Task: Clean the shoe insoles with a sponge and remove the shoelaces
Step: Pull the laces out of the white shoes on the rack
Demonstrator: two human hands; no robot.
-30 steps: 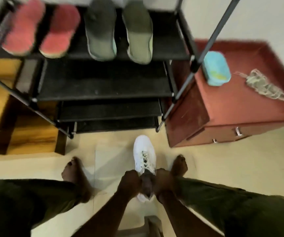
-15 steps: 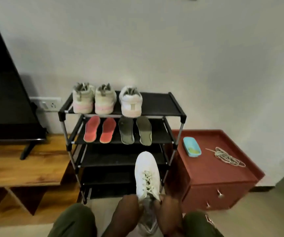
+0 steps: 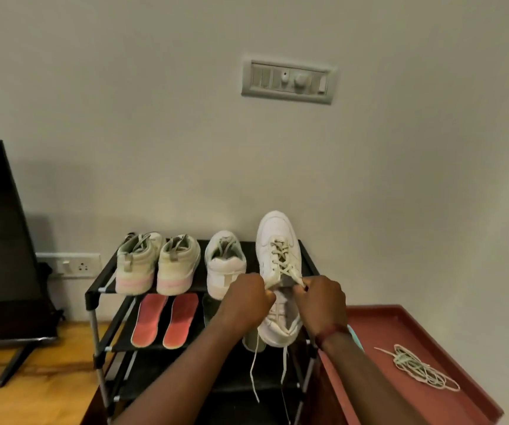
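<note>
The white shoe (image 3: 277,240) is held up in the air in front of the shoe rack's (image 3: 94,297) top shelf, toe pointing up and away. Its shoelace (image 3: 281,259) is threaded through the eyelets, with two loose ends hanging below the heel. The left hand (image 3: 244,299) and right hand (image 3: 323,302) each have a closed grip, pinching the lace at the top of the shoe's opening. On the rack's top shelf stand three more shoes (image 3: 178,265). Red insoles (image 3: 149,322) lie on the shelf below. A loose bundle of laces (image 3: 415,366) rests on the red cabinet (image 3: 400,320) to the right.
</note>
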